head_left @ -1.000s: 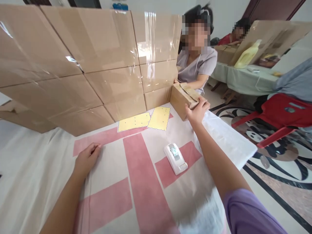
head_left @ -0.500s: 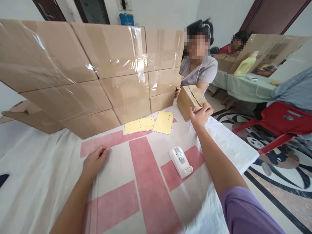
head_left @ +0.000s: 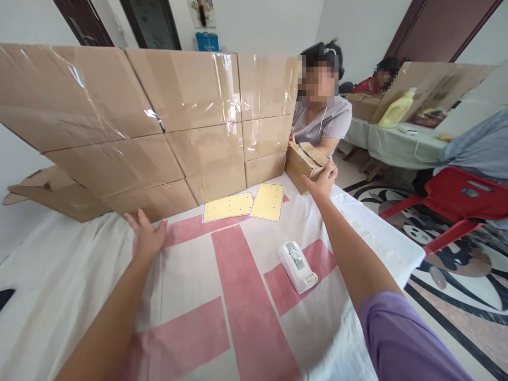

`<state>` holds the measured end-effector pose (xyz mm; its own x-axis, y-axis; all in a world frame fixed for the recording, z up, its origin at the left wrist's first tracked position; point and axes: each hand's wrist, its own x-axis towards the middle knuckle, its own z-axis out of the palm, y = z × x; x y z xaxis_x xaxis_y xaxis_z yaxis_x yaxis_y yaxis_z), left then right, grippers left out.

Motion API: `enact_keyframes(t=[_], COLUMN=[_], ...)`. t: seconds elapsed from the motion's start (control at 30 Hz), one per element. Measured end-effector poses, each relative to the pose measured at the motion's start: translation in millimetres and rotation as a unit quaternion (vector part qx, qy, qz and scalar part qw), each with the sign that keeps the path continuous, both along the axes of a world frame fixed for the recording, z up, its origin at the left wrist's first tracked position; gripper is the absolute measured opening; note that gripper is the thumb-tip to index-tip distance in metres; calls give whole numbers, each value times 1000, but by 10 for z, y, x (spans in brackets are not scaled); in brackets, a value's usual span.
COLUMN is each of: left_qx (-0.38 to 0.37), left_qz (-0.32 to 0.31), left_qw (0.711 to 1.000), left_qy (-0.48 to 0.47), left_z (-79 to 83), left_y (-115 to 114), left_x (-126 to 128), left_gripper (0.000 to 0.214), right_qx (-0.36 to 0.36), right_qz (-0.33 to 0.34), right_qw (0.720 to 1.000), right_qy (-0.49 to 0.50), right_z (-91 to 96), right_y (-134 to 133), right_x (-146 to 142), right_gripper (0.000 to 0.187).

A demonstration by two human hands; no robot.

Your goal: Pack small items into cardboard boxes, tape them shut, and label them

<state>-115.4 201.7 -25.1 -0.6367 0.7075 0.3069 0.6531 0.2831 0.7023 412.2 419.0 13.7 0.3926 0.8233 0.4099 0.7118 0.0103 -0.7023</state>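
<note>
My right hand (head_left: pixel 322 183) grips the near end of a small cardboard box (head_left: pixel 298 170) at the right side of the table, its thumb and fingers across the box's end. The box stands against the right end of a tall cardboard partition (head_left: pixel 206 148) of taped boxes. My left hand (head_left: pixel 146 233) is open, fingers spread, at the partition's lower left edge; whether the fingertips press on it I cannot tell. Two yellow dotted cards (head_left: pixel 266 202) lie by the partition's foot. A white tape dispenser (head_left: pixel 297 267) rests on the tablecloth between my arms.
Behind the partition's right end sits a person (head_left: pixel 331 119), a hand close to the small box. An open cardboard flap (head_left: pixel 59 193) is at the far left. Beyond the table's right edge stand a red chair (head_left: pixel 468 196) and another table (head_left: pixel 391 143) with a yellow bottle (head_left: pixel 397 110).
My right hand has pushed the small box forward and left, up to the partition. My left hand has moved forward to the partition's base, and its fingers have spread.
</note>
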Motion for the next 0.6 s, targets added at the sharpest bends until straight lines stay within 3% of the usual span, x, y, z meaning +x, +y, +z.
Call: enact_keyframes(t=[0.1, 0.2, 0.4, 0.5, 0.6], left_qx=[7, 7, 33, 56, 79], left_qz=[30, 41, 33, 50, 67], left_qw=[1000, 999, 999, 997, 992], left_qy=[-2, 17, 20, 23, 65], left_z=[-25, -89, -137, -91, -6], left_y=[228, 289, 248, 200, 76], left_x=[16, 54, 68, 91, -50], left_gripper=[91, 99, 102, 94, 89], right_qx=[50, 61, 49, 72, 133], right_qz=[41, 67, 102, 74, 29], right_qw=[998, 996, 994, 994, 991], right_qy=[-13, -10, 6, 15, 17], right_z=[-272, -481, -524, -510, -497], right_y=[-28, -26, 46, 10, -110], right_x=[59, 120, 174, 157, 118], right_gripper=[121, 124, 121, 106, 71])
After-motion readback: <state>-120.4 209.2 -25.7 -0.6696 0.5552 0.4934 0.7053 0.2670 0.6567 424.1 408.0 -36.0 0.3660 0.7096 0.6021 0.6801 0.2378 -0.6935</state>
